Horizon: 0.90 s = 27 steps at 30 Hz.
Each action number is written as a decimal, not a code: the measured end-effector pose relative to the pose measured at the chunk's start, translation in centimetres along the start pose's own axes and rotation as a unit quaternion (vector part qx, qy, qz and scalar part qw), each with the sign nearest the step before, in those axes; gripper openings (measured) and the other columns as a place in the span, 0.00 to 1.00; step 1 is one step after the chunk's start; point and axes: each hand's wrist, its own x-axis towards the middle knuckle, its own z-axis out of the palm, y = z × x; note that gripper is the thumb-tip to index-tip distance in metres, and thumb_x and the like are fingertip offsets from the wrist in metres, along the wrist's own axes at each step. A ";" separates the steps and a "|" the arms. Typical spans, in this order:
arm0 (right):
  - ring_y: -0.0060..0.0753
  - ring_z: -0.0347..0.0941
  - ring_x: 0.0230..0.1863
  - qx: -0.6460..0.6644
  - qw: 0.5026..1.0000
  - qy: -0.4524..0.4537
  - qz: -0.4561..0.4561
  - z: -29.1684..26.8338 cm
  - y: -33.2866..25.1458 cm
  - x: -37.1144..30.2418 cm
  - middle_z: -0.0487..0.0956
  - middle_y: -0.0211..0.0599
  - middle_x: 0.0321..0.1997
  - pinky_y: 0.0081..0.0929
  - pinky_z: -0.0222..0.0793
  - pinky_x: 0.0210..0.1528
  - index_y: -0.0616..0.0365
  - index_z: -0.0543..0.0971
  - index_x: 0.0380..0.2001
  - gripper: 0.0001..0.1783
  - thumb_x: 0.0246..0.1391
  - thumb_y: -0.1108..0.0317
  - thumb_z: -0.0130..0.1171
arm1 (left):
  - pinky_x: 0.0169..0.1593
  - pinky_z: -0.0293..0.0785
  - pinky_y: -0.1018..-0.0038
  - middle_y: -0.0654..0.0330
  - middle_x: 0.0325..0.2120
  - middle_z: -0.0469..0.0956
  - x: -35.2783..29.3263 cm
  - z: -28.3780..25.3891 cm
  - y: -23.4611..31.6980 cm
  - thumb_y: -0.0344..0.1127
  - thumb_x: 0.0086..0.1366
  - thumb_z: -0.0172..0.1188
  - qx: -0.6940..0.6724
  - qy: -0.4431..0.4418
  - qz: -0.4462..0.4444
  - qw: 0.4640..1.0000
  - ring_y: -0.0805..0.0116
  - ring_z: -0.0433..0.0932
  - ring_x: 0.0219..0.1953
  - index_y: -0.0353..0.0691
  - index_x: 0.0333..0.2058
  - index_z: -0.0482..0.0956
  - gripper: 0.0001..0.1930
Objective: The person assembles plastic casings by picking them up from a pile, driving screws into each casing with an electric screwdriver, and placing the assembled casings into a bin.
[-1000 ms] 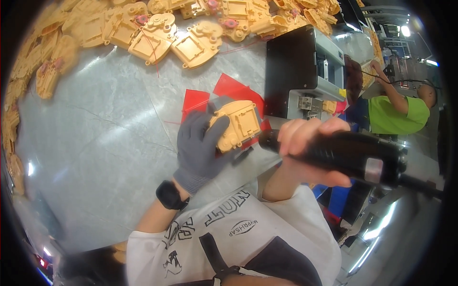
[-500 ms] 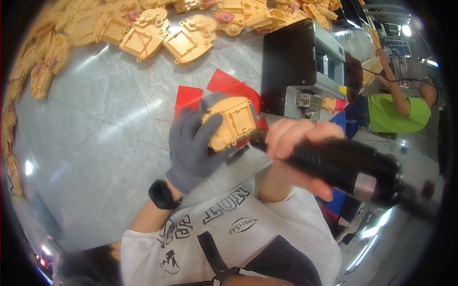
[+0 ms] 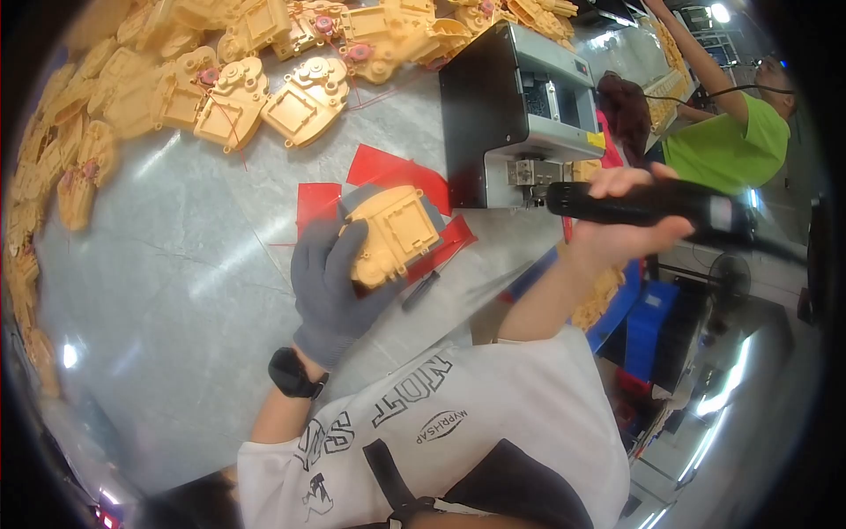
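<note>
In a grey glove, my left hand point(image 3: 328, 278) wraps its fingers and thumb around a yellow plastic housing point(image 3: 394, 231). The housing rests over a grey block point(image 3: 429, 214), its rectangular recess facing up. Red sheets point(image 3: 388, 167) lie around and under the block. My bare right hand point(image 3: 630, 231) grips a black electric screwdriver point(image 3: 577, 203), held roughly level with its cable trailing off to the right. Its front end is by the metal outlet point(image 3: 535, 174) of a black and grey screw feeder point(image 3: 480, 123); whether they touch, I cannot tell.
Many more yellow housings point(image 3: 304, 101) are heaped along the table's far and left edges, some with red wires. A small black object point(image 3: 421, 291) lies just nearer than the block. Beyond the feeder, a person in a green shirt point(image 3: 731, 145) reaches forward.
My right hand has carried the screwdriver away from the housing, rightward and up to the feeder. My left hand keeps its hold on the housing. The whole view has shifted a little.
</note>
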 end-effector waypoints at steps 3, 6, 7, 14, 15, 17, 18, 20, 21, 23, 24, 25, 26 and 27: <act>0.29 0.63 0.13 0.056 0.998 -0.026 0.016 -0.5 0.0 -0.3 0.68 0.34 0.15 0.26 0.60 0.20 0.57 0.63 0.41 0.43 0.42 0.25 0.44 | 0.53 0.64 0.59 0.50 0.43 0.70 -0.3 -0.1 0.0 0.33 0.33 0.73 -0.010 -0.007 -0.007 1.000 0.48 0.69 0.48 0.37 0.49 0.66 0.40; 0.29 0.63 0.14 0.121 0.987 -0.077 0.070 -1.3 -0.8 -1.2 0.68 0.34 0.16 0.27 0.60 0.20 0.57 0.63 0.43 0.43 0.41 0.26 0.48 | 0.52 0.65 0.59 0.50 0.43 0.70 0.1 -0.3 -0.3 0.32 0.31 0.73 -0.006 -0.002 0.003 1.000 0.48 0.69 0.46 0.38 0.49 0.66 0.40; 0.30 0.64 0.14 0.167 0.979 -0.094 0.068 -1.0 -1.4 -2.2 0.69 0.34 0.17 0.28 0.61 0.21 0.57 0.63 0.43 0.44 0.41 0.26 0.49 | 0.50 0.66 0.59 0.51 0.42 0.70 -0.1 -0.1 -0.5 0.31 0.31 0.73 -0.011 -0.006 0.005 1.000 0.48 0.69 0.46 0.38 0.49 0.66 0.40; 0.34 0.68 0.19 0.314 0.914 -0.250 0.054 6.0 -4.8 -8.9 0.71 0.41 0.20 0.31 0.64 0.22 0.61 0.57 0.47 0.45 0.42 0.31 0.55 | 0.48 0.67 0.59 0.50 0.41 0.69 0.0 -0.2 -0.9 0.31 0.29 0.73 -0.021 0.008 0.022 1.000 0.48 0.70 0.44 0.39 0.49 0.66 0.41; 0.34 0.68 0.18 0.317 0.915 -0.248 0.034 6.9 -4.6 -9.5 0.71 0.41 0.20 0.31 0.64 0.22 0.62 0.57 0.45 0.45 0.41 0.31 0.55 | 0.48 0.67 0.58 0.50 0.42 0.69 -0.1 -0.3 -0.9 0.31 0.29 0.72 -0.017 0.004 0.023 1.000 0.48 0.69 0.44 0.39 0.49 0.66 0.41; 0.34 0.67 0.18 0.317 0.914 -0.254 0.006 7.9 -4.3 -9.9 0.71 0.41 0.20 0.30 0.65 0.21 0.64 0.57 0.43 0.46 0.41 0.30 0.54 | 0.50 0.66 0.58 0.51 0.43 0.68 -0.2 -0.3 -1.0 0.30 0.29 0.70 -0.018 0.004 0.026 1.000 0.47 0.69 0.45 0.39 0.51 0.65 0.42; 0.34 0.67 0.18 0.318 0.912 -0.259 0.008 8.2 -4.2 -10.0 0.71 0.41 0.20 0.30 0.65 0.21 0.64 0.57 0.43 0.46 0.41 0.30 0.54 | 0.50 0.66 0.58 0.51 0.43 0.68 -0.2 -0.3 -1.1 0.30 0.29 0.70 -0.017 0.008 0.021 1.000 0.47 0.69 0.45 0.39 0.51 0.65 0.42; 0.34 0.67 0.17 0.314 0.917 -0.246 0.016 8.4 -4.2 -10.4 0.71 0.42 0.20 0.29 0.65 0.21 0.64 0.57 0.43 0.46 0.40 0.31 0.55 | 0.51 0.65 0.58 0.51 0.43 0.68 -0.2 -0.3 -0.9 0.30 0.30 0.68 -0.005 0.005 0.026 1.000 0.48 0.68 0.46 0.41 0.51 0.66 0.41; 0.34 0.67 0.17 0.314 0.916 -0.250 0.018 8.6 -4.0 -10.5 0.71 0.42 0.20 0.29 0.65 0.21 0.64 0.57 0.43 0.46 0.40 0.31 0.55 | 0.52 0.65 0.58 0.52 0.44 0.68 -0.2 -0.4 -0.9 0.31 0.30 0.67 -0.010 -0.003 0.014 1.000 0.48 0.67 0.48 0.42 0.50 0.67 0.40; 0.34 0.67 0.17 0.292 0.919 -0.265 0.005 8.9 -3.4 -10.7 0.71 0.42 0.21 0.29 0.65 0.20 0.64 0.57 0.44 0.46 0.40 0.31 0.56 | 0.52 0.64 0.58 0.53 0.43 0.67 -0.2 -0.5 -0.7 0.33 0.32 0.69 -0.017 0.003 0.004 1.000 0.50 0.67 0.46 0.43 0.50 0.67 0.39; 0.34 0.67 0.17 0.291 0.918 -0.268 0.009 9.0 -3.3 -10.7 0.71 0.42 0.21 0.29 0.65 0.20 0.64 0.57 0.44 0.46 0.40 0.31 0.56 | 0.52 0.63 0.58 0.54 0.41 0.67 -0.2 -0.5 -0.7 0.35 0.33 0.70 -0.024 0.005 -0.001 1.000 0.51 0.67 0.45 0.45 0.49 0.68 0.38; 0.35 0.67 0.17 0.297 0.912 -0.283 0.011 9.1 -3.2 -10.7 0.71 0.43 0.22 0.28 0.65 0.20 0.65 0.57 0.44 0.47 0.39 0.31 0.56 | 0.52 0.63 0.58 0.54 0.41 0.67 -0.3 -0.5 -0.8 0.35 0.33 0.70 -0.025 0.008 -0.006 1.000 0.51 0.67 0.45 0.45 0.49 0.68 0.38; 0.35 0.67 0.17 0.303 0.905 -0.298 0.013 9.2 -3.1 -10.7 0.71 0.44 0.23 0.28 0.65 0.20 0.65 0.57 0.44 0.47 0.39 0.32 0.57 | 0.52 0.63 0.58 0.54 0.42 0.66 -0.4 -0.5 -0.9 0.35 0.33 0.70 -0.024 0.012 -0.004 1.000 0.51 0.66 0.45 0.46 0.49 0.68 0.38; 0.35 0.67 0.17 0.303 0.904 -0.302 0.018 9.3 -2.9 -10.8 0.71 0.44 0.23 0.28 0.65 0.20 0.65 0.57 0.44 0.47 0.39 0.32 0.57 | 0.51 0.63 0.58 0.55 0.42 0.66 -0.5 -0.5 -1.0 0.35 0.33 0.70 -0.023 0.016 -0.003 1.000 0.51 0.66 0.45 0.47 0.49 0.68 0.38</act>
